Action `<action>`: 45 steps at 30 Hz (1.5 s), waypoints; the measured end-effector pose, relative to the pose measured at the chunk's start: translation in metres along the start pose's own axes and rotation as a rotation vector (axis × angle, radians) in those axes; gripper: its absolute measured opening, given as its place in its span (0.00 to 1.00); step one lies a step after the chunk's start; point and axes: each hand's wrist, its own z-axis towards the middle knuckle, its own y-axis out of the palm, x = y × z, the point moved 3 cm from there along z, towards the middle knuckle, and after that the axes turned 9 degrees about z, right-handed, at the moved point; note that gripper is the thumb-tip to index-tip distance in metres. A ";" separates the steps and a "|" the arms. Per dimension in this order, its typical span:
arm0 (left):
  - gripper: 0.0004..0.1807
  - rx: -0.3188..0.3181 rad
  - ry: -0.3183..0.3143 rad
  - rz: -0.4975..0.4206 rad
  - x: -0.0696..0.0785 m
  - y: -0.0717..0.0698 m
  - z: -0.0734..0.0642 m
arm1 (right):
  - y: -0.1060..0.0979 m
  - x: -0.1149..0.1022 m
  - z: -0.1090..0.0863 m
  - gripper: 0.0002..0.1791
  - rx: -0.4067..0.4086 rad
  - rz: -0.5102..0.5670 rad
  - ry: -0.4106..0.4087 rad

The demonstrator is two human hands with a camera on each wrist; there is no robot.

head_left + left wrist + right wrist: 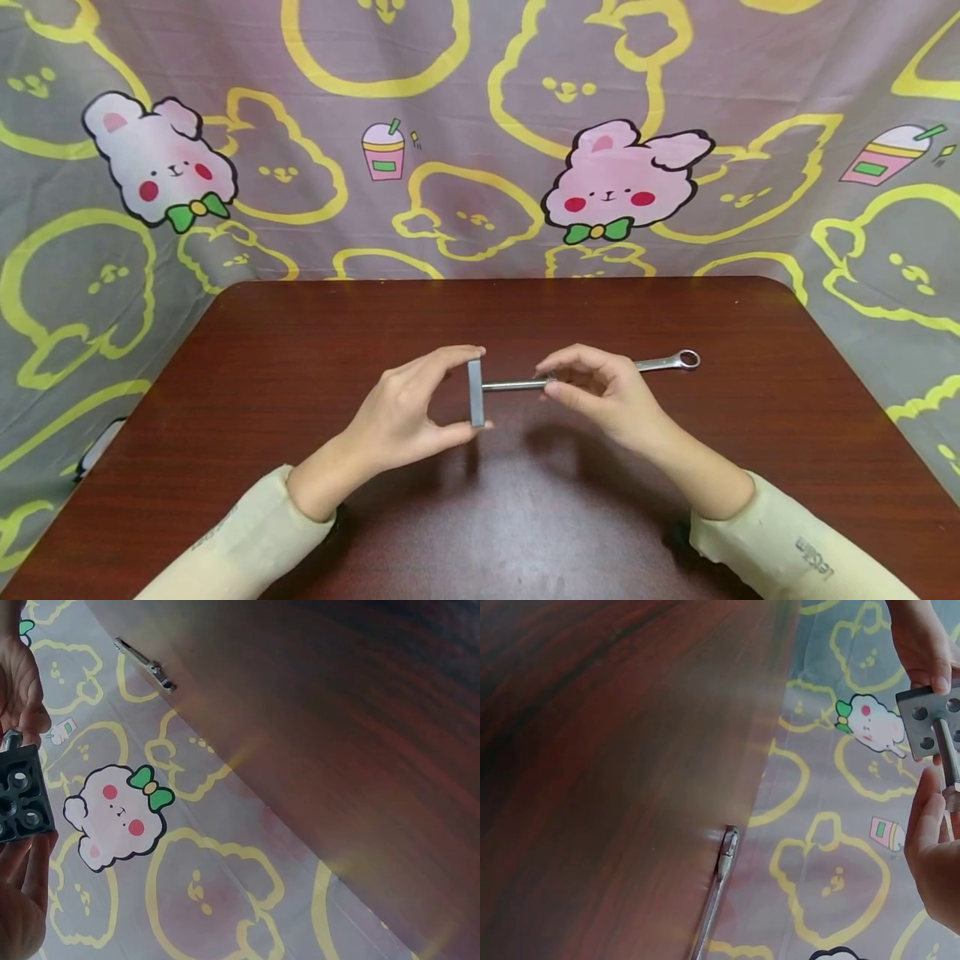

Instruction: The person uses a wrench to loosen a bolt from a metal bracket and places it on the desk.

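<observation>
In the head view, my left hand [408, 408] grips a grey square metal plate [476, 393] by two opposite edges, thumb below and fingers above. A silver bolt [516, 385] stands out from the plate's face toward the right. At its far end, my right hand [607, 392] pinches the hexagonal piece between thumb and fingers. Several round holes show around the bolt on the plate [921, 729] in the right wrist view. The plate's other side [26, 799], with recesses and holes, faces the left wrist camera. Both hands hold the assembly above the table.
A silver combination wrench [678, 361] lies on the dark red-brown table [315, 333] behind my right hand, its ring end pointing right and its other end hidden. A patterned cloth [450, 217] hangs behind the table and along its sides.
</observation>
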 end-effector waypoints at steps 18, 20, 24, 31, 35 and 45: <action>0.41 0.045 0.046 0.045 0.000 -0.001 0.001 | 0.000 -0.004 0.005 0.11 0.029 -0.072 0.104; 0.41 0.040 0.044 0.047 -0.001 -0.001 0.001 | 0.000 -0.004 0.004 0.11 0.038 -0.089 0.088; 0.42 0.024 0.019 0.033 -0.002 0.000 0.001 | 0.002 -0.005 0.003 0.13 0.038 -0.066 0.049; 0.42 0.000 -0.053 -0.037 -0.004 -0.002 0.002 | 0.003 -0.005 0.001 0.13 0.022 -0.035 -0.041; 0.42 -0.002 -0.066 -0.067 -0.003 -0.003 0.002 | 0.004 -0.005 0.000 0.13 0.006 -0.015 -0.082; 0.43 0.026 -0.046 -0.030 -0.002 -0.002 0.000 | 0.002 -0.002 0.000 0.14 -0.021 0.076 -0.028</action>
